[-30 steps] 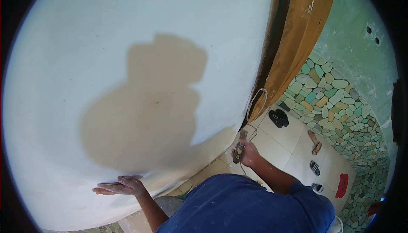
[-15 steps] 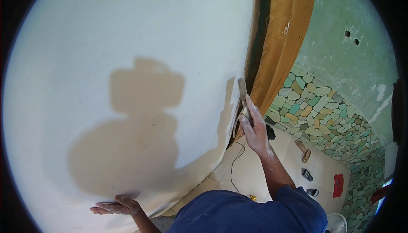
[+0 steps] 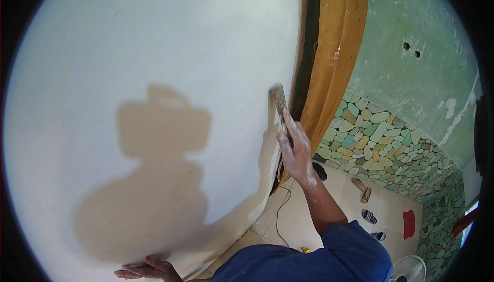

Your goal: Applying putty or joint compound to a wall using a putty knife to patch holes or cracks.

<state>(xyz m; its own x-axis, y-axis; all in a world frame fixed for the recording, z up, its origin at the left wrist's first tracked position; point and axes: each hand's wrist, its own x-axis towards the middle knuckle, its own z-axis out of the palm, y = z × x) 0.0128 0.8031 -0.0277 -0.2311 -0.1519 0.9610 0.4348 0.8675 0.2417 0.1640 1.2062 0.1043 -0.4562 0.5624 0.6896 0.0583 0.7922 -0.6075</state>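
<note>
A wide white wall (image 3: 231, 50) fills the left and middle of the view. My right hand (image 3: 297, 151), dusted with white powder, is closed around the handle of a putty knife (image 3: 278, 97). The blade points upward and lies at the wall's right edge, close to the dark gap beside the wooden frame; whether it presses flat on the surface is hard to tell. Low on the same wall, my left hand (image 3: 149, 270) is stretched out with its fingers extended, near or against the surface and holding nothing that shows.
An orange-brown wooden frame (image 3: 337, 40) runs along the wall's right edge. Beyond stands a green wall (image 3: 411, 86) above pebble stonework (image 3: 378, 133). The tiled floor (image 3: 298, 215) holds a cable (image 3: 278, 215), sandals (image 3: 366, 194), a red mat (image 3: 408, 224) and a round fan (image 3: 410, 269).
The putty knife and my right hand have shifted left, with the blade turned more face-on. My left hand sits lower in view, and the whole view has turned slightly.
</note>
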